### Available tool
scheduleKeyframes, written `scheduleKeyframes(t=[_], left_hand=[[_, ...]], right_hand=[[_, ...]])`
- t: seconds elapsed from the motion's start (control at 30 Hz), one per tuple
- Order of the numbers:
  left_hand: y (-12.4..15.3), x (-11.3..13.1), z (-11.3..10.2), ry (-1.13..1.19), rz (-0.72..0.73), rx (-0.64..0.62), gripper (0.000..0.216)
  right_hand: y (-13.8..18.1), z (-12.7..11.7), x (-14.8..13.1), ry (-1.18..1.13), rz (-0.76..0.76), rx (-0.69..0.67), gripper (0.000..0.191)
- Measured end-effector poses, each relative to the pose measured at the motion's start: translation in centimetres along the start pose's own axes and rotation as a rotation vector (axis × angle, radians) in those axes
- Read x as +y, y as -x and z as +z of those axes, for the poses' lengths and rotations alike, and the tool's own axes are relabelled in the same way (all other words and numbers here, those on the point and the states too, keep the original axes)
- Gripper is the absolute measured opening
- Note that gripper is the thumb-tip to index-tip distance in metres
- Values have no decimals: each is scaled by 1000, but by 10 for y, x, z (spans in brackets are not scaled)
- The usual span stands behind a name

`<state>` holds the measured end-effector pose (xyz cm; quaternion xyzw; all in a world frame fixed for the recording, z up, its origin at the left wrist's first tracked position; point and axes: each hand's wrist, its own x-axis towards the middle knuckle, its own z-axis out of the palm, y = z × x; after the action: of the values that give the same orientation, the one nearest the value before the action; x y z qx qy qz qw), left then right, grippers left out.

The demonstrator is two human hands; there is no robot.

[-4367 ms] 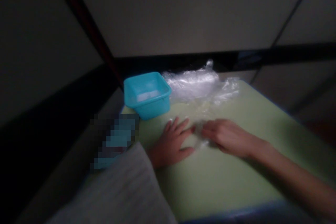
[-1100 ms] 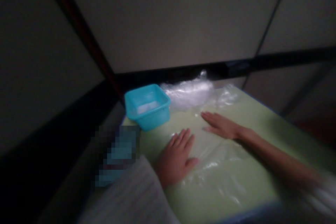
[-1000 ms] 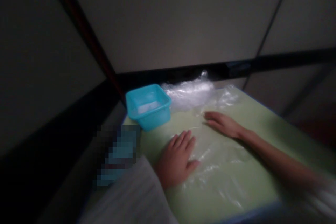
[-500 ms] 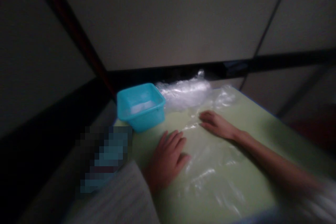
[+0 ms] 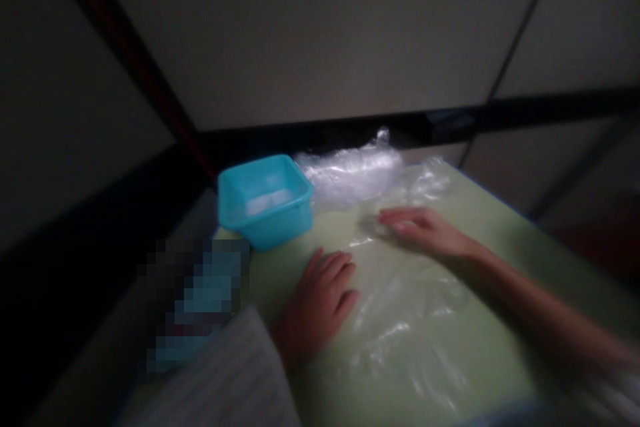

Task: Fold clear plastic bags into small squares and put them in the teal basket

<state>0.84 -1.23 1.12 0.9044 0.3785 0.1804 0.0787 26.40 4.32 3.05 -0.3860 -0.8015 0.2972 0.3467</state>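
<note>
Flat on the yellow-green tabletop rests my left hand, fingers stretched out and thumb apart, at the left edge of a clear plastic sheet or bag. My right hand hovers slightly over the far part of that plastic, its fingers extended to the left and the thumb apart beneath them. I see nothing held in either hand. A heap of crumpled clear plastic lies at the back, beyond my right hand. To its left stands a turquoise plastic basket with something whitish inside.
A pale panelled wall with a dark strip closes off the far side of the table. At the left, a pixelated patch hides something beside the table edge. The picture is dim and blurred.
My right hand has lifted a little off the plastic, its fingers straighter. The left hand stays nearly in place, and the view has shifted slightly.
</note>
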Motion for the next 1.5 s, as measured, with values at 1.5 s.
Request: scheduleKeyframes(t=[1.5], left_hand=[[-4,-13,2,-204,-141,169,36]], right_hand=[[16,15,2,671,36,-108,68]])
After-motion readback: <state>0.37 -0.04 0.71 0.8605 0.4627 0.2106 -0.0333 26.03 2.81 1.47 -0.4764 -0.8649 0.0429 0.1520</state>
